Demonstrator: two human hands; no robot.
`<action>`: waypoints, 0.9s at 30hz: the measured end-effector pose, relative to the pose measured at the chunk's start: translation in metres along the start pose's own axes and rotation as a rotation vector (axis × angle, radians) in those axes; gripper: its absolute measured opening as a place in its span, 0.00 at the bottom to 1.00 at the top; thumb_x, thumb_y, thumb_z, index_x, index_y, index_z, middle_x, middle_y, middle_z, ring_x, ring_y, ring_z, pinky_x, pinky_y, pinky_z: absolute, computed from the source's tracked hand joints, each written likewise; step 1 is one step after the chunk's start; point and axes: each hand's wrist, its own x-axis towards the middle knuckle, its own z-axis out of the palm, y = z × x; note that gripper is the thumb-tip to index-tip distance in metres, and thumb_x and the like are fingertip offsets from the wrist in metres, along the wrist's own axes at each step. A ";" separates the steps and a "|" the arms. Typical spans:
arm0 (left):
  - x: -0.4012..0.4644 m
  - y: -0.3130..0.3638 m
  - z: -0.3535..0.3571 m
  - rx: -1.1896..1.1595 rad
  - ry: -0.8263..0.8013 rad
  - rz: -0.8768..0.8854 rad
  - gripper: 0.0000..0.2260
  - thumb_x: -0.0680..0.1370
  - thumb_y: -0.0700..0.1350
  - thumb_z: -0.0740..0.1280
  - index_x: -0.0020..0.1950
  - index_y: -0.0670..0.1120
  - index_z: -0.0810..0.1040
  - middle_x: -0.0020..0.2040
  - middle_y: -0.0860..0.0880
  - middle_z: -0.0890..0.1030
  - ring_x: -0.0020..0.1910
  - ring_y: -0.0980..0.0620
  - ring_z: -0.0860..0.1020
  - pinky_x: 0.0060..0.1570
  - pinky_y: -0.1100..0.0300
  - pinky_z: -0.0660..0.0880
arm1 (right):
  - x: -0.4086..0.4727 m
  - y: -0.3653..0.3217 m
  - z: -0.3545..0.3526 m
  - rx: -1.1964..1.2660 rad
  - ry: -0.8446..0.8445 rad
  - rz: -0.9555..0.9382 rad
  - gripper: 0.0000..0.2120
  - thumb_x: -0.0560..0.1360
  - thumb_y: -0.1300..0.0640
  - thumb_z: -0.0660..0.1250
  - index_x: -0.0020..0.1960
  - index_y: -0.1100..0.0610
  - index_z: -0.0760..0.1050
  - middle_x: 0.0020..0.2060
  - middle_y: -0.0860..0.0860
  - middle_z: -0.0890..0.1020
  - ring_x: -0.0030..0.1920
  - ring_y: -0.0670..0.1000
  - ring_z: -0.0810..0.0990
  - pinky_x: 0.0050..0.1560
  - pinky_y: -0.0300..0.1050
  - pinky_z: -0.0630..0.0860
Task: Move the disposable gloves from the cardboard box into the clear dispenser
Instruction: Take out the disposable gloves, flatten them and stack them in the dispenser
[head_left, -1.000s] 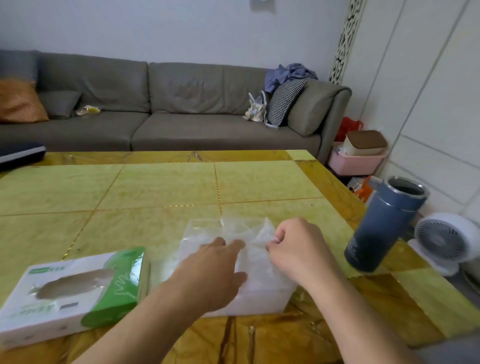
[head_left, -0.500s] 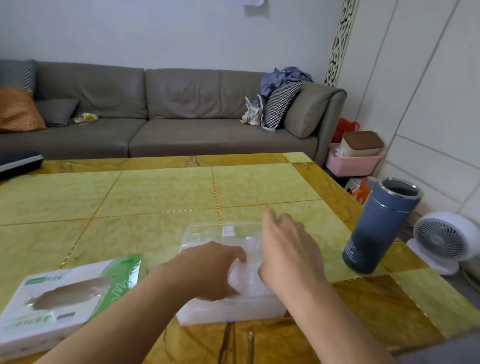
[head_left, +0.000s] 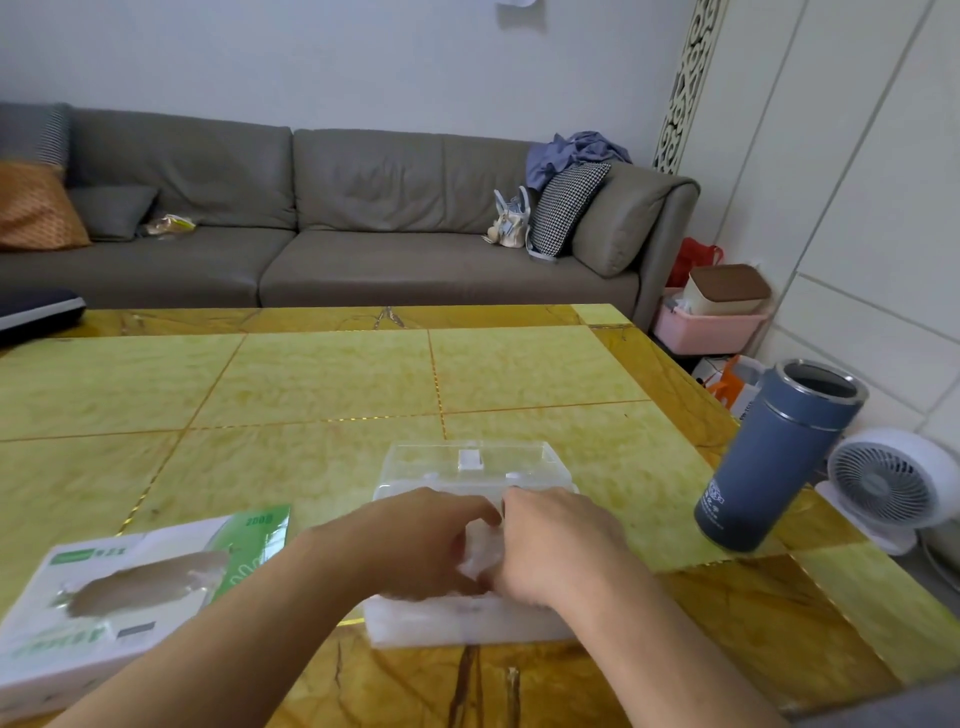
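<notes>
The clear dispenser sits at the near middle of the table, its clear lid tipped back behind it. A wad of thin clear gloves fills its top. My left hand and my right hand both lie over the opening, fingers curled down onto the gloves, thumbs nearly meeting. Most of the wad is hidden under the hands. The white and green cardboard box lies to the left, its oval opening facing up.
A blue steel tumbler stands without a lid near the table's right edge. The yellow-green stone table stretches ahead. Beyond it is a grey sofa; a small white fan and pink bin sit on the floor right.
The gloves, loosely raised above the dispenser a second ago, are now pushed down inside. Both hands came together over the opening, and the lid shows tipped back.
</notes>
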 end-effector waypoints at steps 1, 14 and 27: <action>-0.002 0.000 -0.002 0.004 -0.012 -0.002 0.28 0.76 0.58 0.73 0.73 0.62 0.68 0.55 0.58 0.81 0.45 0.58 0.77 0.46 0.60 0.76 | 0.004 -0.002 -0.001 -0.015 -0.044 0.015 0.11 0.75 0.51 0.69 0.56 0.51 0.75 0.46 0.48 0.80 0.44 0.54 0.76 0.36 0.45 0.69; -0.012 0.028 -0.002 0.185 0.044 -0.334 0.14 0.78 0.51 0.71 0.63 0.51 0.78 0.54 0.51 0.82 0.43 0.52 0.77 0.33 0.62 0.67 | 0.031 -0.015 -0.006 -0.175 -0.442 0.003 0.14 0.77 0.43 0.69 0.58 0.51 0.77 0.48 0.49 0.83 0.42 0.52 0.80 0.43 0.45 0.74; 0.001 0.028 0.001 0.152 -0.098 -0.372 0.14 0.80 0.43 0.71 0.63 0.42 0.73 0.39 0.50 0.72 0.43 0.49 0.75 0.37 0.60 0.69 | 0.021 -0.010 -0.009 -0.132 -0.418 0.040 0.03 0.80 0.61 0.64 0.52 0.59 0.75 0.43 0.55 0.74 0.45 0.56 0.75 0.45 0.48 0.73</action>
